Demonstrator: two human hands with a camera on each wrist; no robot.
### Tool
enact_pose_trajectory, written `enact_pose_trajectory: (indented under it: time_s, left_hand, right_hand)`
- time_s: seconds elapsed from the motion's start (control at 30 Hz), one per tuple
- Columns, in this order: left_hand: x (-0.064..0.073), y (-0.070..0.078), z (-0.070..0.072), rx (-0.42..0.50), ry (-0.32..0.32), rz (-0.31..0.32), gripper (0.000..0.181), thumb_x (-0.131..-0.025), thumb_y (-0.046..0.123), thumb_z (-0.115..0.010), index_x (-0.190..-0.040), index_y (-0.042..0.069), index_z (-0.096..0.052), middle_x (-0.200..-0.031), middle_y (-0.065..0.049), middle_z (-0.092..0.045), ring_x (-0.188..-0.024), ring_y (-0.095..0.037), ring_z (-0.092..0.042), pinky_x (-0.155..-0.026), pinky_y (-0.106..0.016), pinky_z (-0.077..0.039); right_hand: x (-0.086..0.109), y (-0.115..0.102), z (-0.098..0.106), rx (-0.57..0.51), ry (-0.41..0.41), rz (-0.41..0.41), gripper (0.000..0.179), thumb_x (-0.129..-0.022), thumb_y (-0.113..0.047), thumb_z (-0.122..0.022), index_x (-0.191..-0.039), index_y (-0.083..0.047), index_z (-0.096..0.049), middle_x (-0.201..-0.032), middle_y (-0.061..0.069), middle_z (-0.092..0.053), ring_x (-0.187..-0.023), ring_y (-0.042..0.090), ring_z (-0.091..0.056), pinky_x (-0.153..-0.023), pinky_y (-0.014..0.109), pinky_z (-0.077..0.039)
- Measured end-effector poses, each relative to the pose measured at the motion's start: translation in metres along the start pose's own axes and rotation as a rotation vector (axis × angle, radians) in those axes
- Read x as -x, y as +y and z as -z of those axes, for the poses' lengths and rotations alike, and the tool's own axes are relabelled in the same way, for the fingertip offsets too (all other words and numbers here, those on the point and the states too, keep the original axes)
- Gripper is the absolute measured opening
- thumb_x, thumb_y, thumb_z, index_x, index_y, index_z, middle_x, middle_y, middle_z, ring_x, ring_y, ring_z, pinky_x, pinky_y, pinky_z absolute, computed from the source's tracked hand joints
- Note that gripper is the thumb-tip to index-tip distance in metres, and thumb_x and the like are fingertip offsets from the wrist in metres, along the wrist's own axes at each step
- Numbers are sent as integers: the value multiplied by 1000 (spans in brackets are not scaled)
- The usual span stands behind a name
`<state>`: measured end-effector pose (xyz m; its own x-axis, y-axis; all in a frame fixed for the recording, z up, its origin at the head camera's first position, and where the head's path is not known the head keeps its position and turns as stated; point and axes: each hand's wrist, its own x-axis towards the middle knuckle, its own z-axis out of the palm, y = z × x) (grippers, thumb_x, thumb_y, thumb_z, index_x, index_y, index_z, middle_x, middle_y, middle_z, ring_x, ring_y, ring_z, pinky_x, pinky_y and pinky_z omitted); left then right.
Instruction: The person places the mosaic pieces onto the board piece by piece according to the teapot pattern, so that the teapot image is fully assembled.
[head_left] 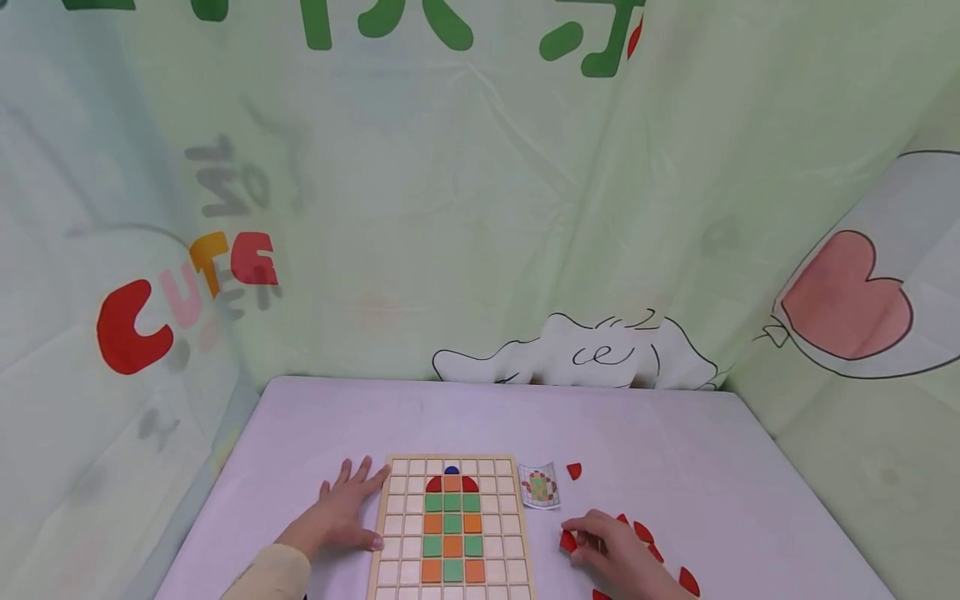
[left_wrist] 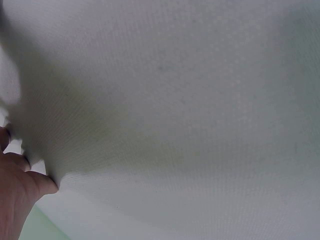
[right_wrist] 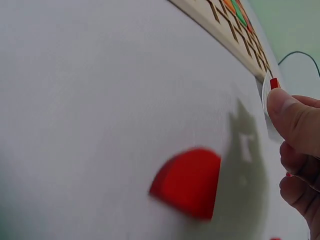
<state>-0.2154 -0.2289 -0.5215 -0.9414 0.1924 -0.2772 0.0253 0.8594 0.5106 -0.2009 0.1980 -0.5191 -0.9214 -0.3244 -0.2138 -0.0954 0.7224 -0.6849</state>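
R hand [head_left: 613,548]: red pc [head_left: 568,542] (tiled board [head_left: 509,524])

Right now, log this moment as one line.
left hand: at left edge of grid board | right hand: pinching red piece | card: beside board's right edge | loose red pieces: near right hand

We were in a small curtained booth, looked like a tabletop play corner. We had pale printed curtains [head_left: 360,208] right behind the table [head_left: 637,425] and along both sides. Prints we saw: multicolour "CUTE" lettering [head_left: 116,329] at left, big green characters [head_left: 317,25] up top, heart balloon [head_left: 840,296] at right, white cartoon figure [head_left: 600,358] low at back. Wooden grid board [head_left: 490,525] with coloured tiles [head_left: 452,502] fit that read. We couldn't tell what building.
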Motion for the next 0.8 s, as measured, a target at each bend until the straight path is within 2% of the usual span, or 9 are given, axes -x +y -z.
enact_pose_trajectory:
  time_s: [0.23, 0.57, 0.8]
  left_hand:
    - [-1, -2, -1, -2, 4, -11, 110, -65, 30, -95, -157, 9, -38, -166, -29, -22, -153, -58, -7, -114, -82, -11]
    - [0, -1, 0, 0, 0, -3, 110, -66, 30, -95, -158, 10, -39, -167, -28, -22, -154, -58, -6, -114, -81, -11]
    - [0, -1, -1, -4, 9, -4, 110, -65, 31, -96, -157, 11, -39, -167, -27, -23, -154, -57, -7, -114, -81, -11]
  right_hand:
    - [-17, -23, -9, -7, -23, 96, 36, -89, -15, -78, -123, -6, -73, -87, -2, -55, -78, 7, -51, -65, 17, -49]
    - [-38, -48, -29, 29, -4, 154, 33, -89, -14, -78, -120, -5, -73, -89, -3, -58, -82, 9, -50, -66, 19, -46]
    - [-49, -58, -43, 78, 18, 148, 33, -89, -12, -77, -121, -3, -73, -90, -4, -57, -83, 11, -50, -65, 19, -45]
